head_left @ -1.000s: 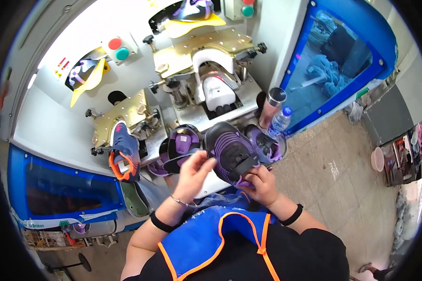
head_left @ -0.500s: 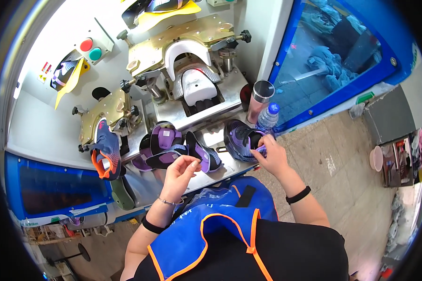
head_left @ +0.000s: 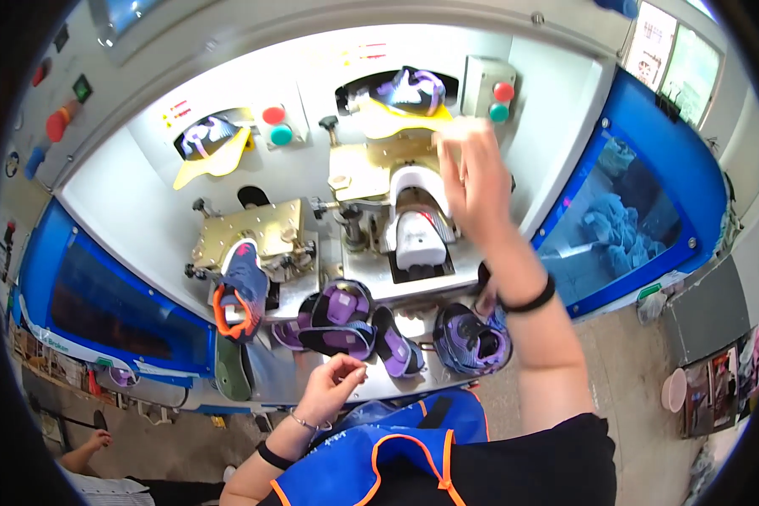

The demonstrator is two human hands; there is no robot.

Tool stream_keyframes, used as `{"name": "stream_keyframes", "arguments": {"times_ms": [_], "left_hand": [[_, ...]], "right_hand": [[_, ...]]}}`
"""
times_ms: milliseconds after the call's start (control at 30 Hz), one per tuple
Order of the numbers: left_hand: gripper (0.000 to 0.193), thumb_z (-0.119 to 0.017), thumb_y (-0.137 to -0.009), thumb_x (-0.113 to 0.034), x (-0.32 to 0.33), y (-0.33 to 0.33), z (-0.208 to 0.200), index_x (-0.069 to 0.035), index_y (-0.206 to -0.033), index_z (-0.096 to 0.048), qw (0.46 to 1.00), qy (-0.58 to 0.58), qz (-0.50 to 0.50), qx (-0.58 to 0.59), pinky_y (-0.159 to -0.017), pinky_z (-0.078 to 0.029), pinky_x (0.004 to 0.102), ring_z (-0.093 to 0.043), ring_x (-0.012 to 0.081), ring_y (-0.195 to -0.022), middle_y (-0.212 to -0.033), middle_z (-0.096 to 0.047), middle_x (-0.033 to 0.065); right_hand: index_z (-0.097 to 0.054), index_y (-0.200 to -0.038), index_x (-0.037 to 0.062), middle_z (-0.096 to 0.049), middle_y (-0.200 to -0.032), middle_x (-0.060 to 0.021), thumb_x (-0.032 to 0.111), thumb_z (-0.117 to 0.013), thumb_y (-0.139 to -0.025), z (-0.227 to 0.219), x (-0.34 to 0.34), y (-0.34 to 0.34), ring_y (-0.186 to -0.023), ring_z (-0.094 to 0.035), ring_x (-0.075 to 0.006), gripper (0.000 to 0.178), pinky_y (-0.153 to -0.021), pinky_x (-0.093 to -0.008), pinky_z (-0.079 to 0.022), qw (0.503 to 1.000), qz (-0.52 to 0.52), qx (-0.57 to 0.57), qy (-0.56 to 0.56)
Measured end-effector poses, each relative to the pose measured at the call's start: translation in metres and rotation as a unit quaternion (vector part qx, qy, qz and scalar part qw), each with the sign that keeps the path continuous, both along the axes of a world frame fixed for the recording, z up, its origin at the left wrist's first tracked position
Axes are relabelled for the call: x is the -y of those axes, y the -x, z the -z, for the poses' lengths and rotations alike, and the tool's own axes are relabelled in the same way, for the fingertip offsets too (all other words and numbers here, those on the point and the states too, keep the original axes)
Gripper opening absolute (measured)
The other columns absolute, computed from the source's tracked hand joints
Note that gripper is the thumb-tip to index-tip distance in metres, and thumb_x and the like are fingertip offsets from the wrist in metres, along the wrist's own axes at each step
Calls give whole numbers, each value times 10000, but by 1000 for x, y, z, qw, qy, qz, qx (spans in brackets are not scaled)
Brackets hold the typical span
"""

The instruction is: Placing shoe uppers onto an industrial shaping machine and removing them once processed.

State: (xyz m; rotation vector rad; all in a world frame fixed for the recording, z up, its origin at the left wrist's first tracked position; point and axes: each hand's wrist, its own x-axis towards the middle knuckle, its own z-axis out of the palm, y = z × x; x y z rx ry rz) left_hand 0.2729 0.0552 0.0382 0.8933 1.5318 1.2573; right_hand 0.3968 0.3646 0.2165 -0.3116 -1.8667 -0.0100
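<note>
- The right hand (head_left: 471,181) is raised high over the machine, fingers spread and loosely extended, palm toward the machine face; it holds nothing. It is motion-blurred, so I cannot tell whether the fingertips touch anything.
- That hand sits in front of the brass-coloured clamp plate (head_left: 371,164) of the right station, just below the yellow tray (head_left: 388,118) where a purple shoe upper (head_left: 409,88) rests in a recess.
- A black wristband (head_left: 527,299) circles the right wrist; the forearm crosses above the white shoe form (head_left: 417,240) standing in the right station.
- The left hand (head_left: 333,386) hovers low at the front edge of the metal bench (head_left: 278,371), fingers curled with thumb and forefinger drawn close together; whether anything small is pinched between them cannot be told. A thin bracelet and a black band sit on that wrist.
- Just beyond the left hand lies a cluster of purple and black shoe uppers (head_left: 341,316) on the bench, near but not touching the fingers.
- A further purple upper (head_left: 472,337) lies to the right, beneath the right forearm.
- At the left station a blue and orange shoe (head_left: 240,291) hangs toe-down from its brass clamp.
- Red and green buttons (head_left: 274,124) sit on the white machine panel.
- Another person's hand (head_left: 99,438) shows at lower left.
</note>
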Motion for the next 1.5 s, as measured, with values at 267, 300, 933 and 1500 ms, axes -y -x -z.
{"name": "stream_keyframes", "arguments": {"times_ms": [267, 300, 933, 1500], "left_hand": [[156, -635, -933, -123, 42, 27, -4, 6, -1018, -610, 997, 6, -29, 76, -801, -509, 263, -635, 116, -860, -927, -662, 57], [157, -631, -936, -130, 42, 30, -2, 3, -1018, -610, 997, 13, -19, 78, -802, -510, 263, -637, 117, -863, -926, -663, 58], [436, -518, -999, -306, -88, -14, 10, -29, -1304, -374, 946, -4, 123, 301, -740, -579, 337, -698, 275, -889, -1214, -569, 147], [360, -537, -992, -325, -173, -15, 6, -37, -1202, -482, 942, -49, 5, 333, -844, -544, 342, -660, 209, -959, -1093, -628, 87]], "right_hand": [[-591, -1053, 78, -635, -1022, -109, 335, -595, -922, -42, -107, 48, -949, -614, -231, 289, -838, -343, -469, 939, -9, 175, 295], [-589, -1029, 73, -632, -980, -111, 315, -605, -919, -33, -107, 42, -894, -612, -233, 267, -818, -339, -471, 959, -30, 125, 252], [-561, -927, 36, -561, -842, -128, 98, -648, -851, 159, 141, -58, -723, -584, -316, 131, -613, -368, -462, 939, 40, 137, 313], [-541, -1320, 171, -484, -1349, -184, 338, -594, -909, 135, 57, -8, -1198, -489, -386, 447, -989, -434, -435, 955, 65, 190, 219]]}}
